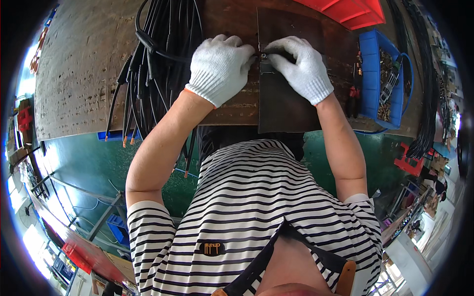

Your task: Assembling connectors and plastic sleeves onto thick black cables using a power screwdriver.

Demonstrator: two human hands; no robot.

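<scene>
Both my hands wear white knitted gloves and work close together over the table. My left hand (220,65) is closed with its fingers curled; a black cable (173,56) from the bundle beside it runs into the glove, and its far part is hidden by the hand. My right hand (302,66) reaches in from the right, thumb and fingers bent around a gap, their tips at a small metal fitting (264,55). The fitting sits between the two hands, over the left edge of a dark flat plate (289,106). Its exact shape is too small to tell.
A bundle of black cables (148,74) with bare copper ends hangs over the front edge at left. At right stands a blue bin (368,74) of small metal parts, with red-handled pliers (353,93) beside it. A red crate (345,12) lies at the back of the wooden table (74,74).
</scene>
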